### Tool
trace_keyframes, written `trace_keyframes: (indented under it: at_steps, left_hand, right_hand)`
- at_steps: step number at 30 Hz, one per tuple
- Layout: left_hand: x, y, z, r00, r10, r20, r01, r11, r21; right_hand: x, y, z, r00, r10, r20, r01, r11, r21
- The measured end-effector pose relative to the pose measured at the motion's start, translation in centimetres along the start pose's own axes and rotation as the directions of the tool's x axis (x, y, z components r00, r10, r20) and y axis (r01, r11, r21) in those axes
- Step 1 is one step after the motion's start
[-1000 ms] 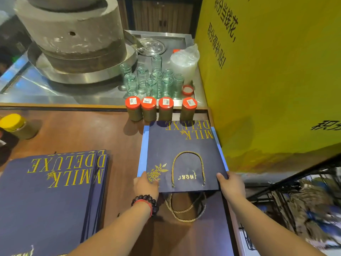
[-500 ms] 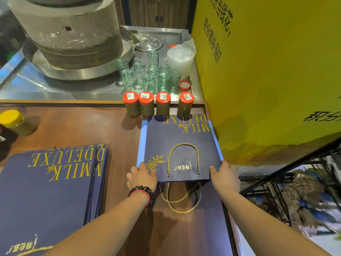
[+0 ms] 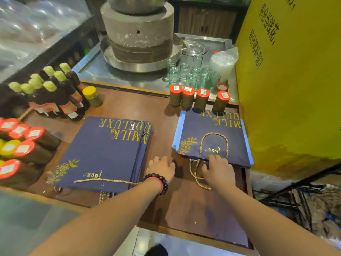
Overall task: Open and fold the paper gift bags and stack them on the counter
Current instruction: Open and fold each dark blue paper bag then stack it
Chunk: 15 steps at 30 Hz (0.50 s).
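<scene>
Now 1 folded bag settled, the next stack within reach.
Right hand (image 3: 218,168) lies flat, fingers relaxed, on the near edge of the folded gift bag (image 3: 212,139) by the yellow panel (image 3: 287,89), likely pressing the crease so it stays shut; its gold cord (image 3: 198,179) trails toward the person. Left hand (image 3: 161,168), loosely curled and holding nothing, rests on the counter (image 3: 162,115) beside the flat bag stack (image 3: 103,154). Half a second ago both hands pinched the folded bag's near corners; the left has since let go and moved toward the stack.
</scene>
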<state>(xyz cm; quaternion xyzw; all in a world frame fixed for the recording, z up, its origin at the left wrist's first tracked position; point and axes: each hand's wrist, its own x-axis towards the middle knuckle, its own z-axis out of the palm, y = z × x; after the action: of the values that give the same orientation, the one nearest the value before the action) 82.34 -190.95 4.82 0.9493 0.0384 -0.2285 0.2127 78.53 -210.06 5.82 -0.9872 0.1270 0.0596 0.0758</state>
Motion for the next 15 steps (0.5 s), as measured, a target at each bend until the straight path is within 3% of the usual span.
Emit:
trace_keyframes:
  at_steps: [8, 12, 15]
  left_hand:
    - [1.2, -14.1, -2.8, 0.995, -0.097, -0.02, 0.098, 0.995, 0.009]
    - [3.1, -21.0, -5.2, 0.996, 0.014, -0.088, -0.009, 0.999, 0.052]
    - [4.3, -26.0, -7.9, 0.988, 0.013, -0.152, 0.008, 0.991, 0.132]
  right_hand:
    - [-2.5, -13.6, 5.9, 0.968, -0.156, 0.197, 0.167, 0.985, -0.045]
    - [-1.6, -20.7, 8.7, 0.958, -0.109, 0.264, 0.107, 0.994, 0.022]
    - [-1.5, -25.1, 9.8, 0.947, -0.052, 0.317, 0.03, 0.997, 0.074]
